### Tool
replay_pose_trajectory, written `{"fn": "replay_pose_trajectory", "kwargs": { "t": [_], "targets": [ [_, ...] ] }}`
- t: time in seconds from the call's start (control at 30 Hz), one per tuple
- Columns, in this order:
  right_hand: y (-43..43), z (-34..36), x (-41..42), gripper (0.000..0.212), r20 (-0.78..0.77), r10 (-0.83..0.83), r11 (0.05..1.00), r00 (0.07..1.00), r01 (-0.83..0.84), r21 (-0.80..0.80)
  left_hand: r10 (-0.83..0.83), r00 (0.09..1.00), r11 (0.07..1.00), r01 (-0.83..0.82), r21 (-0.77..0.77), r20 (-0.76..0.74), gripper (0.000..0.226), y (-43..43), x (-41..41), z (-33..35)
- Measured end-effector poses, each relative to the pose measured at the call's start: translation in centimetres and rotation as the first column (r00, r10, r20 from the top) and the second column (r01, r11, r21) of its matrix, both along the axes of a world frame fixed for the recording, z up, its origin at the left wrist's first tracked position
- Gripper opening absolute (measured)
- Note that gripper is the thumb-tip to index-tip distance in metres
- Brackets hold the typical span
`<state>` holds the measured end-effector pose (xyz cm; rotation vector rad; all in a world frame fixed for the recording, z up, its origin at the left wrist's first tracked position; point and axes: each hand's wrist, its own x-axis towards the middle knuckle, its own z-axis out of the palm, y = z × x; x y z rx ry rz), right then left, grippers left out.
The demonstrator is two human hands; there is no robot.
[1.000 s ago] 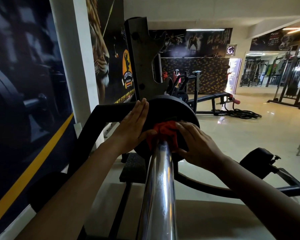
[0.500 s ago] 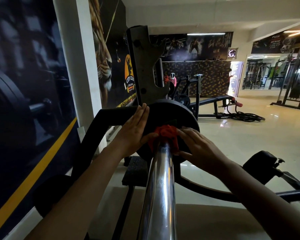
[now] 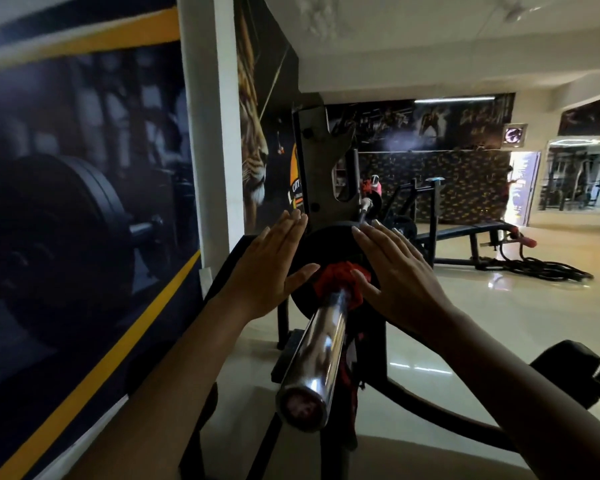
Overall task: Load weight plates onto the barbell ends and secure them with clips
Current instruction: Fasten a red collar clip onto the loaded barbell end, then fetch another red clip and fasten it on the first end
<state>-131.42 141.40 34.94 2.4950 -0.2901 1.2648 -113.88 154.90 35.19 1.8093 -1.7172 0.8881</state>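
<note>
Fingers [image 3: 291,230] of the left hand [image 3: 267,271] are held straight and close together, laid flat at the nine o'clock edge of the black weight plate [image 3: 329,247]; nothing is gripped. The right hand [image 3: 395,275] is laid flat at three o'clock, fingers straight, nothing held either. The plate is seated on the chrome barbell [image 3: 321,341], and the red clip [image 3: 336,275] is seen at its hub, between both thumbs.

Polished chrome barbell sleeve [image 3: 321,351], slanting from lower centre of the frame up toward the middle, round end cap nearest the camera. Slid onto it at centre frame, black round weight plate [image 3: 329,244], upright and face-on. Red clip [image 3: 340,278] wrapped around the sleeve, right against the plate's face.
</note>
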Motion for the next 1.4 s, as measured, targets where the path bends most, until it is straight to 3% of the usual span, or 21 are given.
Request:
{"fn": "replay_pose_trajectory", "kwargs": {
  "t": [0.23, 0.6, 0.9, 1.13, 1.4],
  "targets": [
    [5.9, 0.9, -2.9, 0.061, 0.083, 0.006, 1.000, 0.996, -0.008, 0.029, 0.031, 0.994, 0.999, -0.028, -0.029, 0.105, 0.075, 6.2, -4.5, 1.2],
    [9.5, -2.9, -14.1, 0.059, -0.009, -0.152, 0.975, 0.988, 0.151, 0.162, -0.109, 0.989, 0.990, 0.098, 0.104, 0.100, 0.072, 7.4, -15.5, -1.6],
    [5.1, -9.4, -31.3, 0.047, -0.054, -0.349, 0.901, 0.935, 0.351, 0.253, -0.251, 0.968, 0.946, 0.245, 0.211, 0.004, 0.070, -1.5, -30.3, -9.1],
    [-1.2, -15.4, -47.5, 0.049, -0.159, -0.439, 0.805, 0.884, 0.466, 0.366, -0.329, 0.939, 0.890, 0.344, 0.300, -0.099, 0.069, -10.3, -46.1, -15.6],
    [-8.8, -21.7, -60.4, 0.049, -0.211, -0.542, 0.670, 0.813, 0.570, 0.475, -0.394, 0.895, 0.796, 0.446, 0.409, -0.209, 0.062, -20.0, -59.0, -21.5]
  ]
}}
